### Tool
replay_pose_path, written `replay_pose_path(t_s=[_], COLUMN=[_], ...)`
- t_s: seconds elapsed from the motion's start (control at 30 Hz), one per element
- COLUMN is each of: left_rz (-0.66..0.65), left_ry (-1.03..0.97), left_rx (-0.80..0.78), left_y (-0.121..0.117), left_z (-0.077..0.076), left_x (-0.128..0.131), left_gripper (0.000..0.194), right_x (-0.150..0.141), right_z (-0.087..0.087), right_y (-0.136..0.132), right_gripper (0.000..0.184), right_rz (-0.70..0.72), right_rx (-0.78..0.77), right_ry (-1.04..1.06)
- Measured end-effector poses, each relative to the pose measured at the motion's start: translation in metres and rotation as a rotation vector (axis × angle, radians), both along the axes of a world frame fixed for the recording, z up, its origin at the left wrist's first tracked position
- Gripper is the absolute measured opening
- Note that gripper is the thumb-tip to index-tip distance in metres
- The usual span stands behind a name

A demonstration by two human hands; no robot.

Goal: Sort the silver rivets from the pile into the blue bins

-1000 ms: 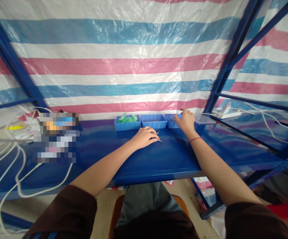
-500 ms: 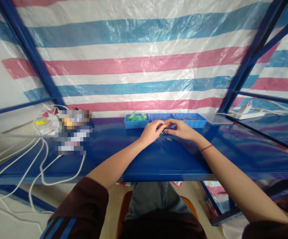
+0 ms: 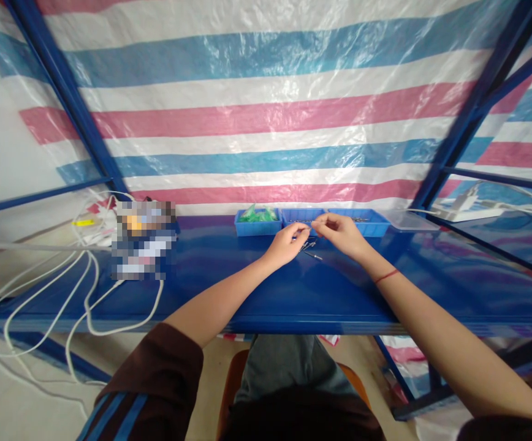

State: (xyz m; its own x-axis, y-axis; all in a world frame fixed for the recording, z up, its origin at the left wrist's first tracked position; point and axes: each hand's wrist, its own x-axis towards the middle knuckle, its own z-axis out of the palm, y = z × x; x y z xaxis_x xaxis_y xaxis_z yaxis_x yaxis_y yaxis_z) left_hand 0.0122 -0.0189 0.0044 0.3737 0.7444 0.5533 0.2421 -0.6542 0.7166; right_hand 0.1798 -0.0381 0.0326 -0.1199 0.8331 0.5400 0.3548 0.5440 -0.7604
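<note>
Over the blue table [image 3: 211, 269], in front of the bins, my left hand [image 3: 287, 244] has thumb and fingers pinched together. My right hand [image 3: 341, 234] is pinched too, its fingertips close to those of the left. Whatever sits in either pinch is too small to name. Below the fingers lie several thin metal pins, like rivets [image 3: 313, 255], on the table. Behind the hands is the middle blue bin [image 3: 293, 231], holding small metal pieces. The right blue bin [image 3: 372, 229] also holds small metal pieces and is partly hidden by my right hand.
Green plastic bags fill the left blue bin [image 3: 259, 228]. A clear plastic lid [image 3: 413, 221] lies right of the bins, near a white power strip [image 3: 471, 208]. White cables [image 3: 91, 306] loop over the table's left side, beside a blurred-out pile. Blue metal posts [image 3: 459, 128] frame the striped sheet behind.
My right hand has shifted slightly, its fingers now closed to a tighter pinch and a little apart from the left fingertips. The whole view has moved slightly, with the scene sitting further right.
</note>
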Motion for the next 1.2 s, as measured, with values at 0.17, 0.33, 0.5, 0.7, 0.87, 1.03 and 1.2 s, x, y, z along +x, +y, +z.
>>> replay_pose_path(t_s=[0.17,0.33,0.5,0.7,0.87,1.03,1.2], left_rz=[-0.034,-0.009,0.111,0.114,0.006,-0.069,-0.024], left_ry=[0.057,0.032,-0.048,0.185,0.603,0.626,0.594], left_rx=[0.111,0.132,0.189,0.219,0.203,0.228,0.298], left_y=[0.001,0.002,0.008,0.007,0.004,0.012,0.013], left_z=[-0.003,-0.003,-0.003,-0.005,-0.01,-0.014,-0.011], left_x=[0.0,-0.001,-0.004,-0.01,-0.012,-0.013,-0.014], left_gripper=[0.014,0.014,0.011,0.037,0.033,0.024,0.023], right_x=[0.0,0.0,0.005,0.042,0.089,0.084,0.046], right_z=[-0.001,-0.002,-0.004,-0.002,-0.004,-0.001,0.0], right_y=[0.0,-0.001,0.006,0.028,0.04,0.035,0.019], right_gripper=[0.041,0.038,0.035,0.034,0.036,0.039,0.033], right_rz=[-0.029,0.006,0.011,-0.37,-0.893,-0.819,-0.078], right_rx=[0.036,0.052,0.047,0.081,-0.01,0.0,-0.12], right_ry=[-0.023,0.002,-0.112,-0.144,-0.356,-0.449,-0.581])
